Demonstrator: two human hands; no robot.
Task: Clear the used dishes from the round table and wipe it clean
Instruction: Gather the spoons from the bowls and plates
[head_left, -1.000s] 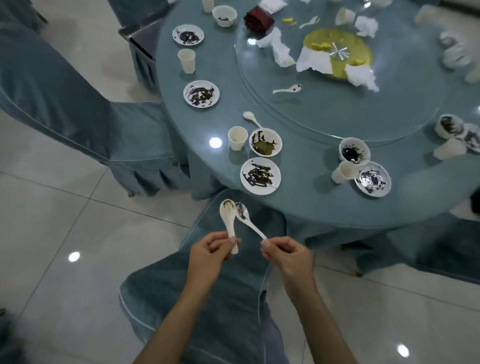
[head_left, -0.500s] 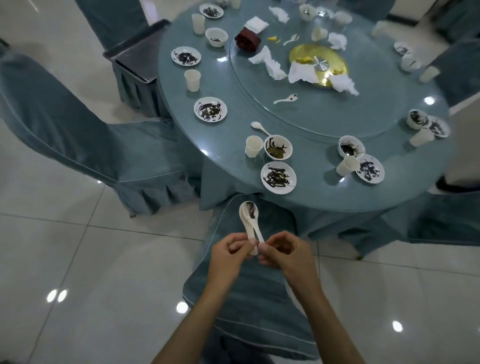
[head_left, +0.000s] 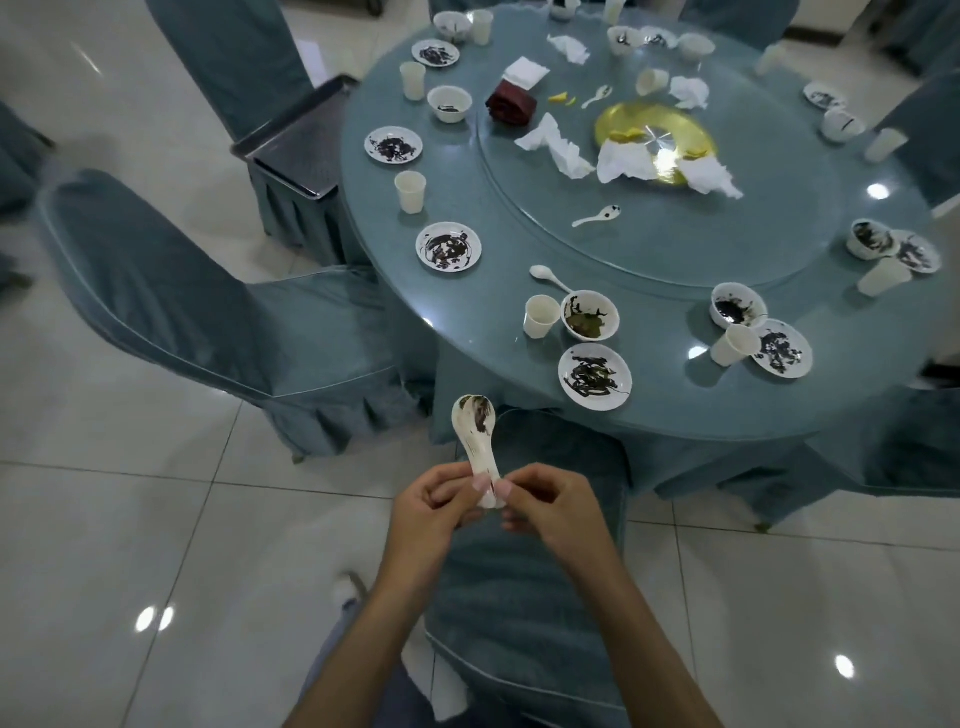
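Observation:
Two soiled white spoons (head_left: 475, 428) lie nested one in the other, bowls pointing up and away. My left hand (head_left: 434, 512) and my right hand (head_left: 548, 506) both pinch their handles, above a blue covered chair (head_left: 524, 597) in front of the round table (head_left: 675, 410). Near the table's front edge stand a dirty plate (head_left: 595, 376), a dirty bowl (head_left: 589, 315) and a paper cup (head_left: 540, 316). A loose spoon (head_left: 549, 276) lies behind the cup. Another spoon (head_left: 597, 215) rests on the glass turntable (head_left: 675, 244).
More dirty plates, bowls and cups ring the table, such as a plate (head_left: 448, 247) at the left and a bowl (head_left: 737, 305) at the right. Crumpled napkins (head_left: 558, 143) and a yellow dish (head_left: 654, 135) sit on the turntable. Covered chairs (head_left: 208, 322) stand around on the tiled floor.
The two spoons, held apart one in each hand, have come together into a nested stack gripped by both hands. The view has pulled back from the table.

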